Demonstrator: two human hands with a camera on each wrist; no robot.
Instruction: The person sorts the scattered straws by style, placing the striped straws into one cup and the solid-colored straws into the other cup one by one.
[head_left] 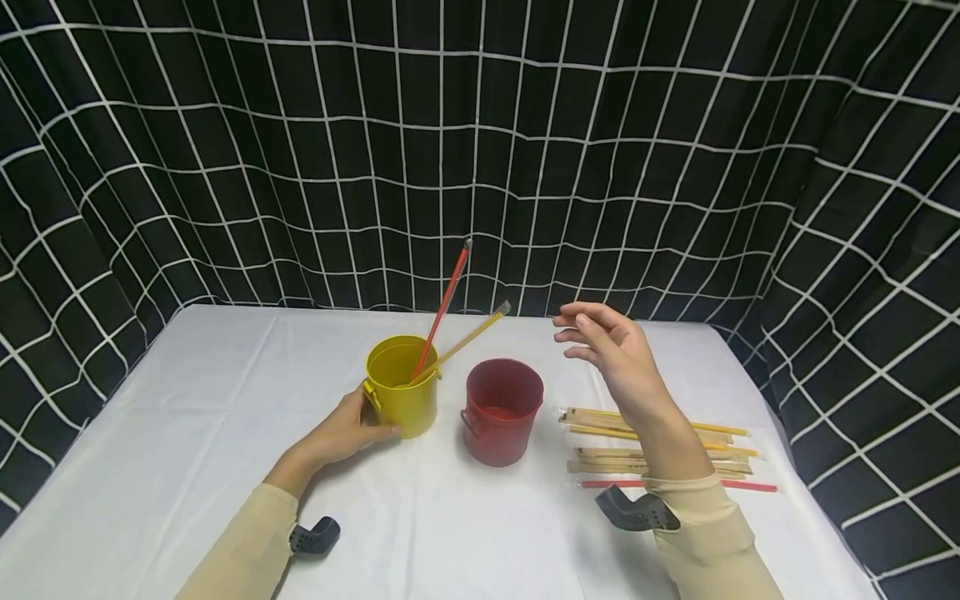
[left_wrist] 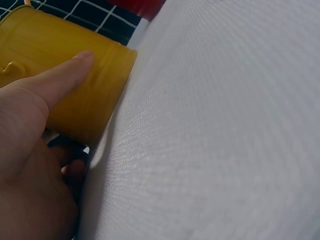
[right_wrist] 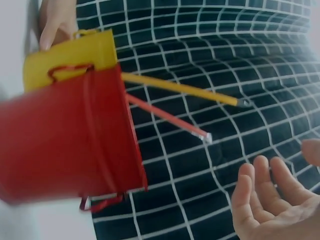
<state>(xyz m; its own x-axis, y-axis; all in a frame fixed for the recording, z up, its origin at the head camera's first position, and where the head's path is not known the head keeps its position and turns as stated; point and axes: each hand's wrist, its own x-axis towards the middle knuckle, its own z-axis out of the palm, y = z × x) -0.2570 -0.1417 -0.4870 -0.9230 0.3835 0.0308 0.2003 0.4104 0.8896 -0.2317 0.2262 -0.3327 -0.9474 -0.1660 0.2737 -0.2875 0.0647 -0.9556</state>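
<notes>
Head: left hand (head_left: 339, 435) seemingly part-hidden by yellow bucket (head_left: 414, 410)

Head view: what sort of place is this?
Probably a staged recording booth, not a lived-in room: a black, white-gridded curtain wraps the back and sides of a white-covered table, and a yellow bucket, red bucket and thin straw-like sticks are set out on it.
</notes>
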